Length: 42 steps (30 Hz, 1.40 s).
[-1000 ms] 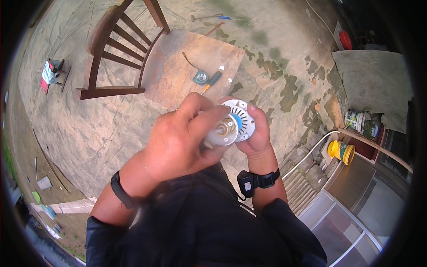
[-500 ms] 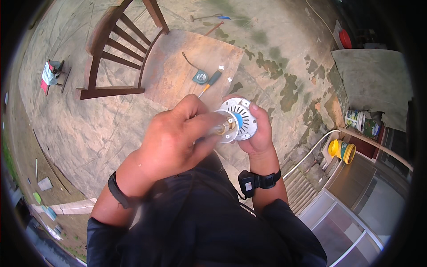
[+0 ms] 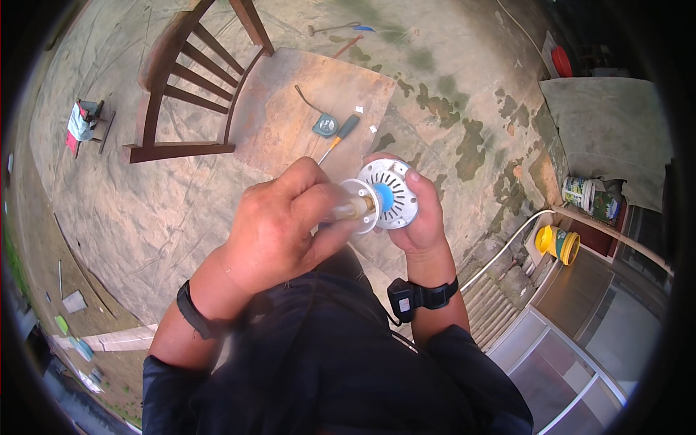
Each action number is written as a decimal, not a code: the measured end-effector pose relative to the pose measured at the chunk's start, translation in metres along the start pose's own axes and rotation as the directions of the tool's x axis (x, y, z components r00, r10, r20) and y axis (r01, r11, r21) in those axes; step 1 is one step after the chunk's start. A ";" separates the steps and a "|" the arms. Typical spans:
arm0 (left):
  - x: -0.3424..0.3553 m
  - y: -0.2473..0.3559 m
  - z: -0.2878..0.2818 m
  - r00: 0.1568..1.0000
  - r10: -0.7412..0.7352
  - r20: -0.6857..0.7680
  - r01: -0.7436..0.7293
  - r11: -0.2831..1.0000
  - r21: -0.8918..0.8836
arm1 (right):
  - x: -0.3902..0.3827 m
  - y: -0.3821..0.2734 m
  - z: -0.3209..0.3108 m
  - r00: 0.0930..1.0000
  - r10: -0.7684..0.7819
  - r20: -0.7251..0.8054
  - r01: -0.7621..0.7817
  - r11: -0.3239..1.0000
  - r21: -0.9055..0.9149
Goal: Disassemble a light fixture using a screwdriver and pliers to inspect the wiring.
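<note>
In front of my body, my right hand [image 3: 423,214] grips a white round disc [image 3: 394,181] with radial slots and small rim holes, its thumb on the edge. A blue round piece [image 3: 384,196] shows at the disc's middle. My left hand [image 3: 279,217] has its fingers closed around a clear tube-like part [image 3: 351,209] with a brass-coloured piece inside. This part ends in a white flange [image 3: 371,217] that sits against or just before the blue piece; I cannot tell whether they are joined. The left fingertips are blurred.
Beyond my hands stands a wooden chair [image 3: 254,123]. On its seat lie a tape measure [image 3: 325,125], a screwdriver [image 3: 341,136] and small white scraps. A hammer [image 3: 333,29] is on the stained floor. A yellow bucket [image 3: 557,245] stands at the right, and a small stool [image 3: 90,123] far left.
The clear part has turned and tilted in my left fingers, so more of its side shows. More of the blue piece is visible now. My right hand has barely moved.
</note>
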<state>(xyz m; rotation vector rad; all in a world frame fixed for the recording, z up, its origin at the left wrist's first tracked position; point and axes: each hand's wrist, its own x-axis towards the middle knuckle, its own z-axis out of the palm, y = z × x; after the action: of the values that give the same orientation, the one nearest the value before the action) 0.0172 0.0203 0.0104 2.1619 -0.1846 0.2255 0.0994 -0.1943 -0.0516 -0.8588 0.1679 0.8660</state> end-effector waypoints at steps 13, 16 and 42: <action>-0.007 -0.004 0.000 0.998 -0.051 -0.036 0.053 0.997 0.048 | -0.005 -0.008 0.008 0.995 -0.092 0.027 0.095 0.980 -0.176; -0.011 -0.005 0.000 0.994 -0.104 -0.015 0.105 0.994 0.039 | -0.006 -0.010 0.015 0.982 -0.191 -0.008 0.173 0.908 -0.382; -0.030 -0.014 0.011 0.957 -0.286 0.058 0.292 0.942 -0.165 | -0.015 -0.022 0.028 0.933 -0.330 0.141 0.343 0.708 -0.617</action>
<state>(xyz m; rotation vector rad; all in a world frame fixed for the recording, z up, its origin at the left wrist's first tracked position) -0.0076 0.0205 -0.0133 1.9909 0.0928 0.0033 0.0997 -0.1910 -0.0132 -1.4663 -0.3239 0.5739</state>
